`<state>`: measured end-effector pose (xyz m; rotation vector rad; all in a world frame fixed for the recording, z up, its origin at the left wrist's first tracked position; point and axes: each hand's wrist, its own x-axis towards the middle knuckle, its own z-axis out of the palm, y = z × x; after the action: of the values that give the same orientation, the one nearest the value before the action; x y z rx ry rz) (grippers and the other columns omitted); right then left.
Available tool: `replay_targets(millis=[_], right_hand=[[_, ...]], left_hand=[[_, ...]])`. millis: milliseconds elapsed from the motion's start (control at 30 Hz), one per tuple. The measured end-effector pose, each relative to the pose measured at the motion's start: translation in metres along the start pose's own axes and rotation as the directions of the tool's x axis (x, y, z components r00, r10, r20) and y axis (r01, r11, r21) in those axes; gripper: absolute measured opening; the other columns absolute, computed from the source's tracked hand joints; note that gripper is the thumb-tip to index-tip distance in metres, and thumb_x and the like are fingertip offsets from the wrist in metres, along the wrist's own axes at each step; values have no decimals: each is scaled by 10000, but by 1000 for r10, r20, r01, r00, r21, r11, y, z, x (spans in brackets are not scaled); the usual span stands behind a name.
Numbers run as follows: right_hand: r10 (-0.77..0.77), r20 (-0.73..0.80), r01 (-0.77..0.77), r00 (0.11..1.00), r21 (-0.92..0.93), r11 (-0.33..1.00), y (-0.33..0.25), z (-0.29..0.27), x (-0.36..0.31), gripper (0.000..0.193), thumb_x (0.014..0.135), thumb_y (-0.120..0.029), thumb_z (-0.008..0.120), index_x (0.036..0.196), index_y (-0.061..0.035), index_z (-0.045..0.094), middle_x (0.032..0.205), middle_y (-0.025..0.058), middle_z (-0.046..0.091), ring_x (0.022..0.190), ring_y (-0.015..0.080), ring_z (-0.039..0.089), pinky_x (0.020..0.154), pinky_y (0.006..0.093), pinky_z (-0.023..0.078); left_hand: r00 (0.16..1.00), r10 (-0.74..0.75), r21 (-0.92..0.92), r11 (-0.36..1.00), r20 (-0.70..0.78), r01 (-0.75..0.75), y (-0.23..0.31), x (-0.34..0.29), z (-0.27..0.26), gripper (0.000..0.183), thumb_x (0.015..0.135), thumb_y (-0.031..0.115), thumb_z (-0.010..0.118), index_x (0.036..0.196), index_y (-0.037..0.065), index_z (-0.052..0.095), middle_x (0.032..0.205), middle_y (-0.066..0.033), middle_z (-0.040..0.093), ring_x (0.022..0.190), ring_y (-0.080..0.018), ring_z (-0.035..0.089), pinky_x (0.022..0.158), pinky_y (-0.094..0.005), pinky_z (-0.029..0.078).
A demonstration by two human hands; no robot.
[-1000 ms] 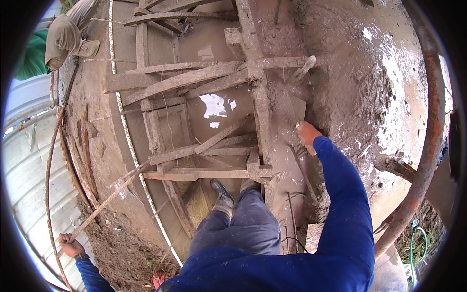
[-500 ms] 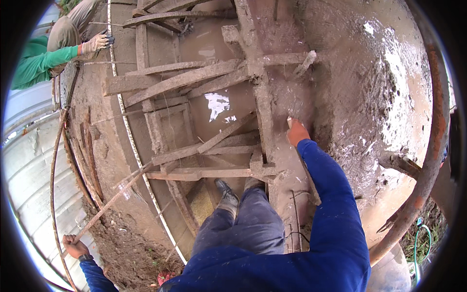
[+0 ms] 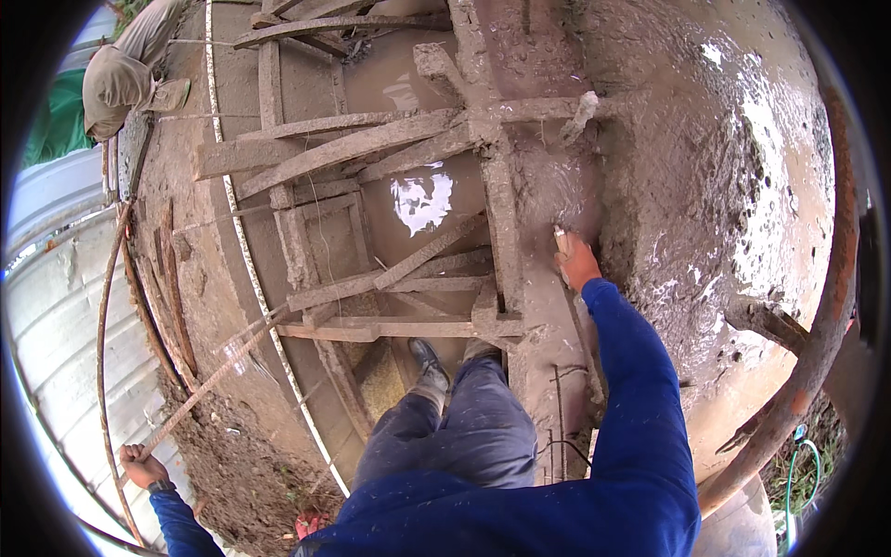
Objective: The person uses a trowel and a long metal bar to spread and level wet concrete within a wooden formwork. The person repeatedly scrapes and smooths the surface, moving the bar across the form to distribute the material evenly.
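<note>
My left hand [image 3: 144,467] is closed around the lower end of a thin brown pole [image 3: 209,390], which slants up to the timber framework [image 3: 399,327]. Out over the wet grey-brown concrete [image 3: 548,195], my right hand [image 3: 579,263] is wrapped round a light wooden handle [image 3: 561,240]. What this handle belongs to is hidden by the hand and the wet surface. A mud-coated upright timber [image 3: 501,223] stands just left of that hand. My boot [image 3: 429,364] is down inside the framework, with muddy water beyond it.
A white speckled rod [image 3: 243,232] runs along the left side. Thin steel bars [image 3: 557,408] stick up near my right arm. A thick rusty pipe [image 3: 817,353] curves along the right. Another person's bent leg [image 3: 116,88] is at upper left, beside pale metal sheeting [image 3: 74,334].
My right hand has moved slightly nearer and to the right with the handle. The other person's gloved hand has left view at upper left. My left hand keeps hold of the pole.
</note>
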<state>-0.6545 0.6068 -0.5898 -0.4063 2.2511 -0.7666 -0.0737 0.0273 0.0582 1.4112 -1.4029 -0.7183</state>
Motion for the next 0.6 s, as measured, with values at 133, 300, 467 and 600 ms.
replay_targets(millis=[133,300,467,600], right_hand=[[41,9,-42,999,2,999,6,2,-10,358,831,-171,721,1098,-13,543,1061,324,639,1077,525,586,914,543,483],[-20,16,19,1000,22,1000,12,-1,-15,380,831,-180,724,1127,-16,551,1078,306,646,1076,520,590,923,546,481],[-57,-24,59,998,61,996,16,-7,-22,414,826,-167,751,1163,-12,567,1022,303,651,1031,524,592,865,525,493],[-37,-15,38,999,62,997,11,-20,-28,428,820,-174,760,1174,-20,576,1008,300,652,1021,521,596,866,525,492]], left_hand=[[999,-25,-34,999,-20,24,-3,0,7,295,1081,124,448,797,110,371,737,13,315,668,-135,317,638,-287,337],[1000,2,-7,1000,-14,-2,-2,6,-1,302,1078,118,456,792,114,358,737,12,298,669,-136,312,633,-286,331],[1000,-7,-26,1000,-25,6,-3,3,3,293,1076,121,464,798,104,375,739,13,287,668,-134,306,624,-286,323],[1000,-14,-50,999,-1,14,-5,2,8,285,1072,119,473,803,98,382,737,15,292,664,-133,305,624,-290,328]])
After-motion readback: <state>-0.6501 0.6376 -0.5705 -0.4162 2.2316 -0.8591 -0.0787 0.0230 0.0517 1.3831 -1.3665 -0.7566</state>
